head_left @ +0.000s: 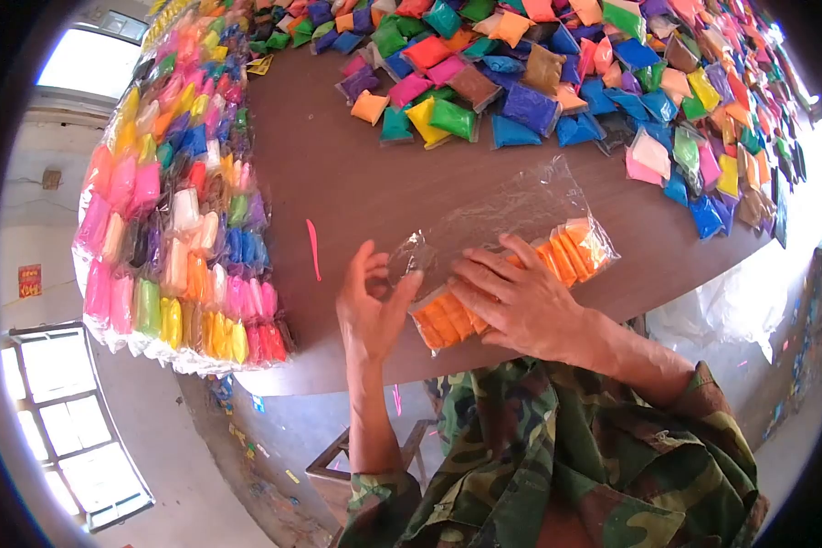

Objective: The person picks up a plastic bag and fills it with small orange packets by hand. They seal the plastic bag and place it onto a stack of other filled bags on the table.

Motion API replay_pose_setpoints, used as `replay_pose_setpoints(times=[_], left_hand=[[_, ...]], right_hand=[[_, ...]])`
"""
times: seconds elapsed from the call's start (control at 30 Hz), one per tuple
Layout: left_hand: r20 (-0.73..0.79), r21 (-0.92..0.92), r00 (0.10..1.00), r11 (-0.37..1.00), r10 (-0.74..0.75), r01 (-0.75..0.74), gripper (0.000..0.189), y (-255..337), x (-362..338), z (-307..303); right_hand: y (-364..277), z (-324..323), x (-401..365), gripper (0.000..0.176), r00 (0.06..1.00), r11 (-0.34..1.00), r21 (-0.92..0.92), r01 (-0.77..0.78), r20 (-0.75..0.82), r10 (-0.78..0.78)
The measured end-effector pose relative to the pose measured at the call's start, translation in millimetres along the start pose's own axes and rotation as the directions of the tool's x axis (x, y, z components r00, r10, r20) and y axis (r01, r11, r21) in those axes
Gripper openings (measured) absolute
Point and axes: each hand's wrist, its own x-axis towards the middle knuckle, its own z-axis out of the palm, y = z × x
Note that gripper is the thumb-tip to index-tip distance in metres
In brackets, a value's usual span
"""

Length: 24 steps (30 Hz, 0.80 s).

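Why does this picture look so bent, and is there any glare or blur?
Head view: apparently a very wide lens, with black corners and the tabletop edge bowed; upper-left window and far right washed out white; bright glints on the clear bag; left hand and right hand show no obvious blur.

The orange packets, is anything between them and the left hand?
Yes, the clear bag seems to wrap the orange packets. Nothing else visible is between them and the left hand; the right hand rests over their middle.

loose packets (531, 108) behind bag (521, 203) (stacked packs (146, 187) left)
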Motion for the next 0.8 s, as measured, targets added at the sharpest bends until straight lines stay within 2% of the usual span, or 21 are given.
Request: replay_pose_setpoints(times=[0.07,0.17,0.2,0.37,0.47,0.53,0.67,0.8], left_hand=[[0.167,-0.102,0.978,0.984,-0.127,0.145,0.068,3,13,6],[0.263,-0.120,0.953,0.974,-0.153,0.190,0.049,9,25,7],[0.265,-0.138,0.957,0.977,-0.122,0.163,0.042,5,27,7],[0.271,-0.164,0.963,0.985,-0.003,0.050,0.017,-5,24,0],[0.252,-0.244,0.966,0.970,0.060,0.004,0.015,2,15,-5],[0.238,-0.210,0.966,0.976,0.104,-0.054,0.013,5,7,-8],[0.196,-0.087,0.935,0.955,0.295,-0.283,0.014,8,-6,-17],[0.158,0.063,0.909,0.915,0.385,-0.398,0.019,17,-30,-17]], right_hand=[[-7,-8,0,0.047,0.999,1.000,0.019,-0.011,-0.041,0.012],[-15,-3,-9,0.045,0.988,0.999,0.029,0.032,-0.150,-0.027],[-17,1,-13,0.044,0.980,0.998,0.025,0.055,-0.194,-0.049],[-19,24,-27,0.048,0.989,0.999,0.042,0.023,-0.150,-0.017],[-19,20,-24,0.053,0.994,0.998,0.069,0.003,-0.112,0.005],[-19,19,-23,0.055,0.995,0.998,0.058,-0.001,-0.097,0.006],[-14,27,-22,0.056,0.995,1.000,0.017,0.008,-0.097,-0.006],[-13,30,-23,0.047,0.995,0.996,0.086,0.004,-0.104,0.005]])
